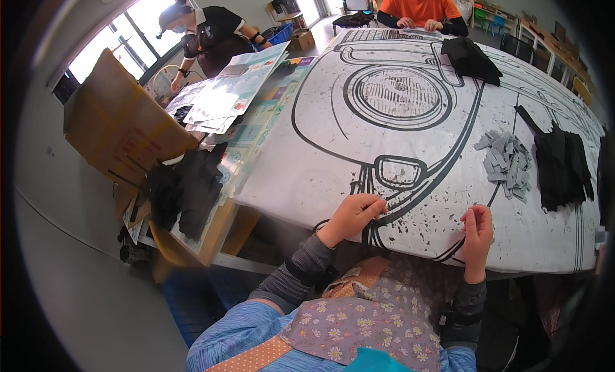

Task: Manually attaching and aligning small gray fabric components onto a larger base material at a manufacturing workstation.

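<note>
My left hand [354,217] hovers over the near edge of a white cloth [275,173] printed with black line drawings. Its thumb and fingers are pressed together. Farther right, my right hand [477,234] is also closed in a pinch above the cloth's front edge. Anything held in either pinch is too small to make out. Beyond my right hand lies a loose heap of grey strips [504,164]. Beside that heap, to the right, sits a stack of black strips [562,167].
A black cloth pile [473,59] lies toward the far right. On the left side table are black pieces [192,189], a cardboard box [128,122] and printed sheets [224,93]. A person in orange [419,10] works at the far edge; another in black [214,39] leans in at left.
</note>
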`<state>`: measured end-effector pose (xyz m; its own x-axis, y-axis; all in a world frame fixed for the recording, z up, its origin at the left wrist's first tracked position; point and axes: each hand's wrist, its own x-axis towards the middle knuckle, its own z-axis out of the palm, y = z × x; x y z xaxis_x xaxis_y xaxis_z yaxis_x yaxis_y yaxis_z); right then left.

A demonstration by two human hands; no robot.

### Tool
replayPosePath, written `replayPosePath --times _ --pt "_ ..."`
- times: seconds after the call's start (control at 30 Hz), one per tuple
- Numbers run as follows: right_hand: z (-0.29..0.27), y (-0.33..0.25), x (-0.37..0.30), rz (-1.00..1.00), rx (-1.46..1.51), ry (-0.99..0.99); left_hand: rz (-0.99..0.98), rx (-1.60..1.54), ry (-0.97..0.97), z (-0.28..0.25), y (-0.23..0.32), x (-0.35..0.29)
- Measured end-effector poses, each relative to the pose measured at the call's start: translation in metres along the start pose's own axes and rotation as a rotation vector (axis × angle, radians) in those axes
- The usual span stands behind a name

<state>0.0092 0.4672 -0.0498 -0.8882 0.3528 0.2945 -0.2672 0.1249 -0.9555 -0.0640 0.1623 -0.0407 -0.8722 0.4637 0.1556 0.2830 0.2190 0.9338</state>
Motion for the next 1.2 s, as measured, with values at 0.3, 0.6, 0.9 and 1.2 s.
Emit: replayPosePath --times 0.3,0.6,0.9,1.2 --pt "-0.008 0.008 0.001 -0.010 -0.014 -0.076 0.001 0.015 -0.006 0.000 -0.003 0.001" --pt "-0.006 0.001 -0.001 0.017 -0.202 -0.130 0.001 0.010 -0.001 0.001 0.001 0.000" --pt "-0.006 0.008 0.001 -0.047 -0.164 -0.082 0.005 0.009 0.000 0.000 0.000 0.001" --pt "-0.009 0.007 0.000 -0.045 -0.236 -0.145 0.004 0.019 0.003 0.000 0.002 0.000"
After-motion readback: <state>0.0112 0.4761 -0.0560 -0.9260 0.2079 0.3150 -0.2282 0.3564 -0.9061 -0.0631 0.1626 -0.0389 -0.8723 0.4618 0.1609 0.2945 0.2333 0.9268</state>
